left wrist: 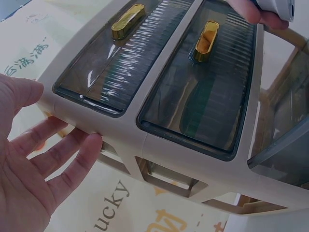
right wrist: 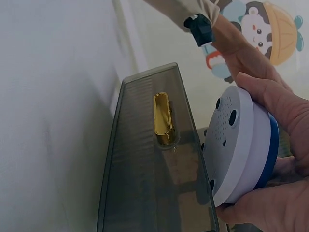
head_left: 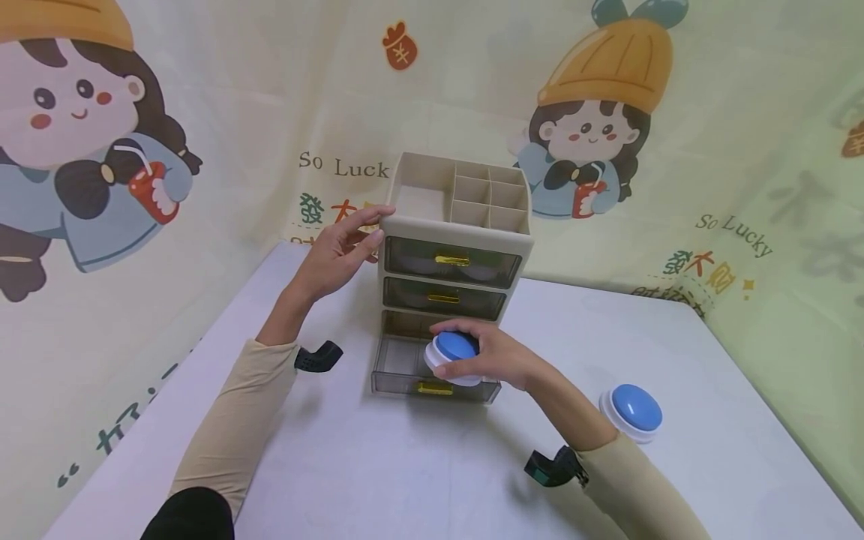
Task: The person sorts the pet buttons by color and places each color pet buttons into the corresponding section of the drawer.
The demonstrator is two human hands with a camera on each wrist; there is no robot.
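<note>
A beige desktop drawer cabinet with smoky clear drawers and gold handles stands on the table. Its bottom drawer is pulled out, while the two above are closed. My right hand grips a round push button, white with a blue top, over the right part of that drawer. In the right wrist view, the push button's white underside shows speaker holes and faces the drawer front. Thumb and fingers spread, my left hand touches the cabinet's upper left side.
Another blue-and-white push button sits on the white table to the right, beside the right forearm. Divided compartments form the cabinet's top. A printed cloth with cartoon figures hangs behind the table.
</note>
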